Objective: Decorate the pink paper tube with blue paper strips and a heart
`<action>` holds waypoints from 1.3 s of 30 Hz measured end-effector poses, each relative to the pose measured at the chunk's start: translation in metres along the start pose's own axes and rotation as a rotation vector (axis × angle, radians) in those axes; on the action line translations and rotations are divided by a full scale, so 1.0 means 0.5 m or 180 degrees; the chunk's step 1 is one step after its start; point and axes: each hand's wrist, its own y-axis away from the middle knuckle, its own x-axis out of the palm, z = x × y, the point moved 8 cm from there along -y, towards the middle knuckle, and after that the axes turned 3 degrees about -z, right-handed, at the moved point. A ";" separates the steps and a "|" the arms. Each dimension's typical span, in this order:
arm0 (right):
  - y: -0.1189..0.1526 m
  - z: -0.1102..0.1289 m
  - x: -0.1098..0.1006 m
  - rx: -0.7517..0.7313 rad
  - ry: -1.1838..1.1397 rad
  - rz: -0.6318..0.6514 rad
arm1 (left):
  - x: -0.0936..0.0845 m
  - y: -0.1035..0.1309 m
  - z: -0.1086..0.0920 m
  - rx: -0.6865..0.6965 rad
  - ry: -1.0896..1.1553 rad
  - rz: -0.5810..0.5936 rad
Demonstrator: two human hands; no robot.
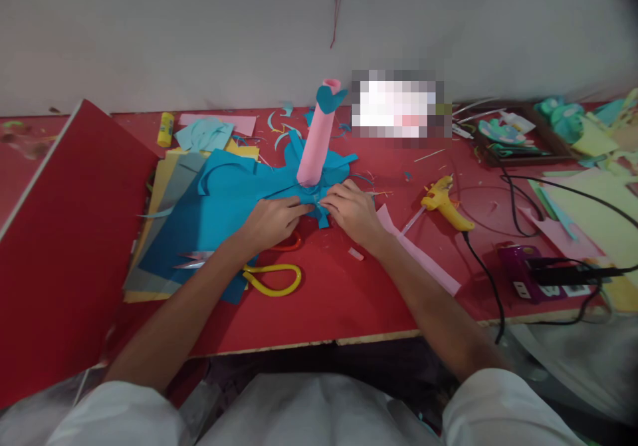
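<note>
A pink paper tube (317, 141) stands slightly tilted on a blue paper cutout (341, 161) with several arms, and a blue paper heart (331, 99) sits near its top. At the front of the cutout, my left hand (276, 219) pinches the edge of a blue paper strip. My right hand (349, 208) is closed on the same front part from the other side, its fingertips close to the left ones. Scissors (273, 278) with yellow and red handles lie below my left hand, partly hidden by my forearm.
A yellow glue gun (443, 203) lies to the right, its black cord running to a purple power box (518, 270). Stacked coloured sheets (164, 233) lie at left beside a red board (74, 233). A glue stick (165, 129) and a tray (558, 150) are farther back.
</note>
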 end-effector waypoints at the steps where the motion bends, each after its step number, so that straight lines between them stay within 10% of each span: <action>1: 0.000 0.003 0.000 -0.0027 -0.0008 0.0020 | 0.000 0.000 0.000 -0.0003 0.0016 0.0002; 39: 0.006 -0.010 -0.001 -0.0175 0.0042 0.0219 | 0.001 0.001 0.001 -0.0073 0.0048 0.0053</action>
